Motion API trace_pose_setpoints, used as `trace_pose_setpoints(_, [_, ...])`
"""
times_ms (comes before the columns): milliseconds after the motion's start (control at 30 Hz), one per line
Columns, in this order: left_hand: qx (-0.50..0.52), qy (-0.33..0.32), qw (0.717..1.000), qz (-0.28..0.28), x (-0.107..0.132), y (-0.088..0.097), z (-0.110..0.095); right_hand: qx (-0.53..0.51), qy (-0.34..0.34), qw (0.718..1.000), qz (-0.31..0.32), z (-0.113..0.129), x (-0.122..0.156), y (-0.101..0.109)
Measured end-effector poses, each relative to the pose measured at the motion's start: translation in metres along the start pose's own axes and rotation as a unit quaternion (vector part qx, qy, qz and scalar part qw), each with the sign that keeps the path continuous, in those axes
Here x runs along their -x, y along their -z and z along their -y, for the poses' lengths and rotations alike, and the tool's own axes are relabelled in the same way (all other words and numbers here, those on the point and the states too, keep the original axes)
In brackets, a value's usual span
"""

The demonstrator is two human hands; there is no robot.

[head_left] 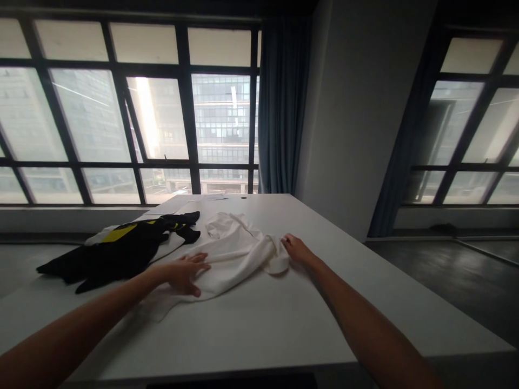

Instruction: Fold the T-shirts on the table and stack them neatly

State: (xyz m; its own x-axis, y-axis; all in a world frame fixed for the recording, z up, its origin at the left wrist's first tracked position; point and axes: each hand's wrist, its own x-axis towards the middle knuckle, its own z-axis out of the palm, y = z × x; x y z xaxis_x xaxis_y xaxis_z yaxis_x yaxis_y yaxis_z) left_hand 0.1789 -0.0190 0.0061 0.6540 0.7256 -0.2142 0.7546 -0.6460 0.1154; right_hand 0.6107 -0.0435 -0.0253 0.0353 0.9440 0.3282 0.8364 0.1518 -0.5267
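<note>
A crumpled white garment [233, 251] lies spread over the middle of the white table, its exact kind hard to make out. My left hand [187, 273] rests on its left part with the fingers spread apart. At the garment's right end, my right hand [295, 248] has its fingers closed on a bunched edge of the cloth. Left of the white cloth lies a black garment [130, 254] with yellow patches, and some white fabric shows from beneath it.
The white table [324, 324] runs away toward the windows, with its right edge beyond my right arm. Papers [211, 197] and a small dark round spot [244, 198] are at its far end. A blue curtain [281, 119] hangs behind, beside a grey pillar [348, 119].
</note>
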Motion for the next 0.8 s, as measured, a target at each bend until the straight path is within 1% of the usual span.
trace_pose_setpoints(67, [-0.002, -0.004, 0.998, -0.064, 0.011, -0.013, 0.006, 0.000, -0.061, 0.993, -0.099, -0.005, -0.006, 0.003])
trace_pose_setpoints(100, [0.001, -0.001, 0.996, -0.090, 0.015, -0.017, 0.007, -0.016, -0.086, 0.988, -0.129, -0.007, -0.008, 0.004])
trace_pose_setpoints(133, [0.009, 0.004, 0.995, -0.103, 0.020, -0.020, 0.007, -0.043, -0.109, 0.983, -0.145, -0.009, -0.010, 0.005])
trace_pose_setpoints(167, [0.021, 0.005, 0.995, -0.101, 0.024, -0.021, 0.007, -0.077, -0.130, 0.977, -0.150, -0.010, -0.010, 0.005])
trace_pose_setpoints(200, [0.036, 0.000, 0.996, -0.085, 0.027, -0.023, 0.007, -0.116, -0.152, 0.970, -0.148, -0.011, -0.010, 0.006])
trace_pose_setpoints(267, [0.058, -0.023, 0.997, -0.036, 0.032, -0.024, 0.009, -0.207, -0.184, 0.953, -0.122, -0.008, -0.005, 0.008])
trace_pose_setpoints(300, [0.063, -0.033, 0.997, -0.023, 0.034, -0.026, 0.010, -0.255, -0.188, 0.944, -0.090, -0.005, -0.001, 0.010])
trace_pose_setpoints(333, [0.063, -0.040, 0.997, -0.026, 0.034, -0.028, 0.011, -0.300, -0.179, 0.936, -0.042, -0.002, 0.003, 0.012])
trace_pose_setpoints(367, [0.062, -0.045, 0.996, -0.046, 0.034, -0.030, 0.012, -0.337, -0.157, 0.928, 0.020, 0.001, 0.008, 0.014])
trace_pose_setpoints(433, [0.063, -0.047, 0.990, -0.120, 0.030, -0.035, 0.012, -0.364, -0.087, 0.917, 0.140, 0.007, 0.016, 0.017])
trace_pose_setpoints(467, [0.065, -0.045, 0.984, -0.162, 0.027, -0.037, 0.011, -0.352, -0.051, 0.918, 0.173, 0.009, 0.019, 0.018])
trace_pose_setpoints(500, [0.068, -0.040, 0.976, -0.202, 0.024, -0.038, 0.010, -0.329, -0.021, 0.926, 0.186, 0.011, 0.020, 0.018])
trace_pose_setpoints(567, [0.082, -0.030, 0.962, -0.259, 0.019, -0.036, 0.008, -0.271, 0.006, 0.947, 0.172, 0.013, 0.020, 0.018])
trace_pose_setpoints(633, [0.120, -0.025, 0.950, -0.287, 0.018, -0.029, 0.007, -0.237, -0.005, 0.961, 0.142, 0.012, 0.017, 0.022])
trace_pose_setpoints(667, [0.152, -0.026, 0.944, -0.293, 0.019, -0.024, 0.007, -0.240, -0.018, 0.962, 0.129, 0.011, 0.017, 0.027])
trace_pose_setpoints(733, [0.219, -0.029, 0.929, -0.298, 0.024, -0.011, 0.009, -0.285, -0.038, 0.951, 0.110, 0.009, 0.018, 0.043])
trace_pose_setpoints(800, [0.258, -0.030, 0.916, -0.305, 0.033, 0.005, 0.016, -0.351, -0.045, 0.928, 0.118, 0.007, 0.023, 0.066])
